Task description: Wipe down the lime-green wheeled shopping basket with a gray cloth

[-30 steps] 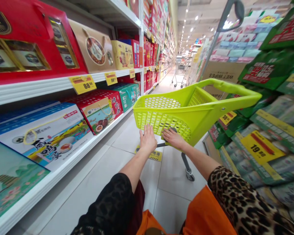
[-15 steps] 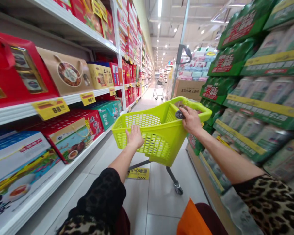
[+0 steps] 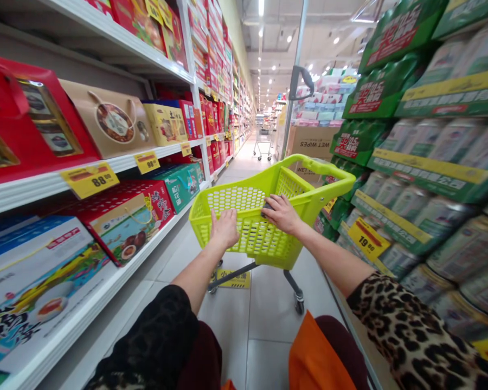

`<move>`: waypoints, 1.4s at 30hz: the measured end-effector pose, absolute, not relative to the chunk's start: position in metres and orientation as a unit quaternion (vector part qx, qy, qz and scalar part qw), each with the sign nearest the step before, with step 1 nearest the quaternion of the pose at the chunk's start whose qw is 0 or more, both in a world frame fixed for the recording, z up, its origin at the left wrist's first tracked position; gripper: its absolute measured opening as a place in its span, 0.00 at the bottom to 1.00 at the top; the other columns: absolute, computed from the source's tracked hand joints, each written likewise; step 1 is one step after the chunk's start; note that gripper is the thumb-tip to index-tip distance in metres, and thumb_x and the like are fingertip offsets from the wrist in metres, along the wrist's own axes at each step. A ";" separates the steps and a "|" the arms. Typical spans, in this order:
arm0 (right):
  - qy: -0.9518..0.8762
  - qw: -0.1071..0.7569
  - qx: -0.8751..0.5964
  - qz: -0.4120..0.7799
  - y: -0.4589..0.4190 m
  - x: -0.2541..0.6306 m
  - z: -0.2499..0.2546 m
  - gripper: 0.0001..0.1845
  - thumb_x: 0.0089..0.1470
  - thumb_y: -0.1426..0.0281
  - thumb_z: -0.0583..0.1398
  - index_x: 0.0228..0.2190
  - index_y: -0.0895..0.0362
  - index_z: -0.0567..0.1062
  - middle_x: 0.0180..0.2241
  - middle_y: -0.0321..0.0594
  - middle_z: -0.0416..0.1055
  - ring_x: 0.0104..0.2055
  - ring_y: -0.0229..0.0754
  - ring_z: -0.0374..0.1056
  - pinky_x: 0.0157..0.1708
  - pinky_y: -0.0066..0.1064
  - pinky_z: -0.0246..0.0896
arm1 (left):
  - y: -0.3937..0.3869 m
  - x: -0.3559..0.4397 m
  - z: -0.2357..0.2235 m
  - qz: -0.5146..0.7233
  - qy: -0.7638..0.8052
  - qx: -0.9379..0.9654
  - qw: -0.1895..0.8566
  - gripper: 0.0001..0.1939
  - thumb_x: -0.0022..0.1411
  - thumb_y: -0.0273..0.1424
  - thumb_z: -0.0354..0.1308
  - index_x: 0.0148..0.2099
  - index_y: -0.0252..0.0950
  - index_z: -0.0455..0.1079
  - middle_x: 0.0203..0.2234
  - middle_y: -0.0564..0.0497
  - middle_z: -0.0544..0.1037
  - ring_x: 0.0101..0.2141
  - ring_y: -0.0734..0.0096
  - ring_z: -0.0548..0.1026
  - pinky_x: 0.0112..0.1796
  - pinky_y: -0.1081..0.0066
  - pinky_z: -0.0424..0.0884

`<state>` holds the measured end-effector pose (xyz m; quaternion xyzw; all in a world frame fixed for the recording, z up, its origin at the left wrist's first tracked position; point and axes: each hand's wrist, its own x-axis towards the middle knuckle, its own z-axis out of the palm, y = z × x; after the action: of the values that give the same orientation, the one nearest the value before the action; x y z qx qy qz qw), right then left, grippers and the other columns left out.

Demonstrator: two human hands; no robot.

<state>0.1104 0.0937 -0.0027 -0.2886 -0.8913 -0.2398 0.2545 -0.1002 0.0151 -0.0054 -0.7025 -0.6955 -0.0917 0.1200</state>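
A lime-green plastic shopping cart with grey legs stands sideways in front of me. My left hand grips the near rim of its basket towards the left, its fingers over the edge. Further right along the same rim is my right hand, closed around a small dark grey wad pressed near the rim. What the wad is made of, I cannot make out. Through the holes the basket shows nothing inside. The cart's handle rises at the right, with neither hand on it.
Shelves of boxed goods run along the left. Stacked drink cans in green packs line the right. Behind the cart are wet-wipe cartons beside a metal post, and a distant wire trolley. An orange cloth hangs at my knees.
My right hand has slid left along the rim, away from the handle end, carrying the dark grey wad. My left hand stays on the rim.
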 end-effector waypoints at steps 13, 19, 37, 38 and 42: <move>-0.848 0.329 -0.370 -0.190 0.104 0.125 -0.001 0.19 0.54 0.70 0.54 0.48 0.57 0.72 0.52 0.52 0.60 0.52 0.52 0.55 0.52 0.45 0.51 | 0.000 -0.078 -0.007 -0.120 -0.734 -0.658 0.114 0.28 0.51 0.30 0.49 0.56 0.30 0.57 0.49 0.38 0.68 0.52 0.53 0.63 0.58 0.46 0.44; -0.871 0.312 -0.349 -0.147 0.098 0.096 -0.013 0.17 0.58 0.65 0.53 0.46 0.55 0.73 0.50 0.50 0.62 0.49 0.49 0.57 0.49 0.41 0.52 | -0.003 -0.083 -0.002 -0.086 -0.694 -0.711 0.073 0.32 0.51 0.34 0.50 0.59 0.32 0.53 0.53 0.40 0.66 0.54 0.55 0.62 0.58 0.48 0.46; -0.866 0.322 -0.374 -0.080 0.098 0.089 -0.024 0.14 0.56 0.70 0.52 0.42 0.57 0.74 0.45 0.48 0.64 0.48 0.46 0.59 0.48 0.37 0.54 | -0.006 -0.054 -0.012 -0.071 -0.669 -0.740 0.018 0.43 0.49 0.37 0.53 0.64 0.26 0.42 0.62 0.38 0.52 0.62 0.56 0.47 0.60 0.53 0.45; -0.867 0.321 -0.374 -0.079 0.097 0.090 -0.024 0.14 0.56 0.70 0.52 0.42 0.57 0.74 0.45 0.48 0.64 0.48 0.46 0.59 0.48 0.37 0.54 | -0.004 -0.054 -0.011 -0.069 -0.658 -0.750 0.010 0.43 0.50 0.37 0.53 0.64 0.26 0.42 0.62 0.38 0.52 0.62 0.57 0.48 0.60 0.54 0.46; -0.876 0.297 -0.372 -0.078 0.102 0.107 -0.022 0.13 0.56 0.70 0.53 0.39 0.57 0.75 0.42 0.47 0.65 0.45 0.46 0.61 0.47 0.36 0.55 | -0.001 -0.066 -0.007 -0.049 -0.661 -0.748 -0.027 0.43 0.51 0.40 0.54 0.64 0.28 0.42 0.63 0.38 0.51 0.62 0.56 0.48 0.59 0.51 0.45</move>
<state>0.1070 0.1017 -0.0216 -0.3718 -0.8761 -0.0779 0.2969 -0.0661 -0.0009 -0.0073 -0.7480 -0.6613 -0.0487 -0.0273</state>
